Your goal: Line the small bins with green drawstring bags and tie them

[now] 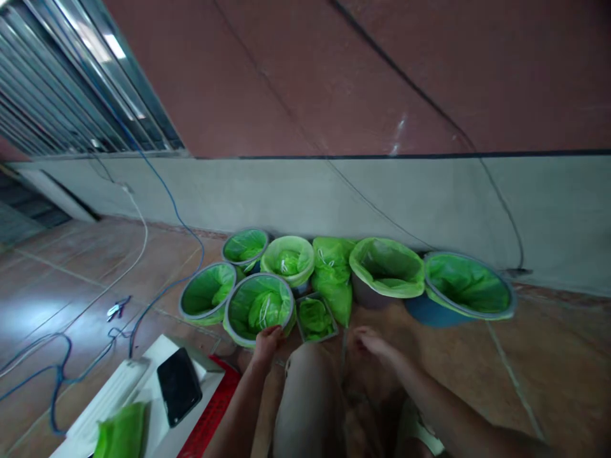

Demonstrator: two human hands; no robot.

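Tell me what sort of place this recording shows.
Probably a plain utility room or simple workspace, though I can't be sure: a tiled floor, a barred window, and green-lined bins grouped by a painted wall.

buckets [436,310]: before wall [296,191] | bag [337,292]: between buckets | phone [179,386]: on box [160,439], left foreground

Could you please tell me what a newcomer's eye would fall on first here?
Probably the bright green-lined bins, clustered on the floor along the wall. Next, perhaps, the left hand at the near edge of the front bin. A black phone also stands out on the white surface at lower left.
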